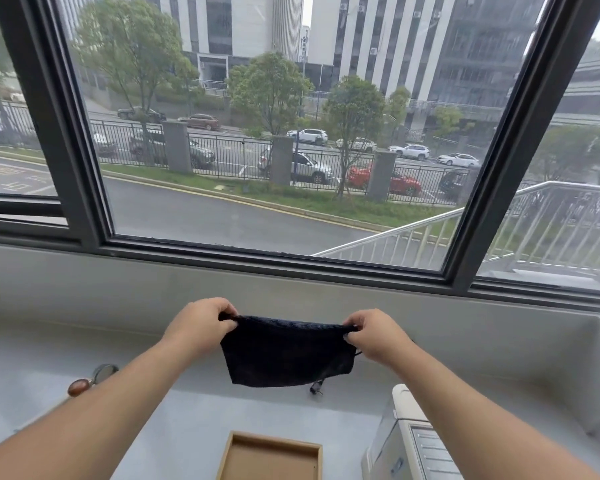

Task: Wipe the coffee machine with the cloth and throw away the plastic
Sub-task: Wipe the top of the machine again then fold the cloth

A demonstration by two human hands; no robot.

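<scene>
A dark cloth [286, 355] hangs spread out above the grey counter [194, 414], held up by its top edge. My left hand [201, 325] pinches the cloth's upper left corner and my right hand [374, 336] pinches its upper right corner. The cream coffee machine [409, 441] stands low at the right, partly behind my right forearm, its top and ribbed tray showing. No plastic is in view.
A shallow wooden tray [274, 457] sits at the bottom centre. A small round mirror with a brown handle [94, 377] lies at the left beside my left forearm. A small dark object [316, 388] lies under the cloth. The window sill and a large window run behind.
</scene>
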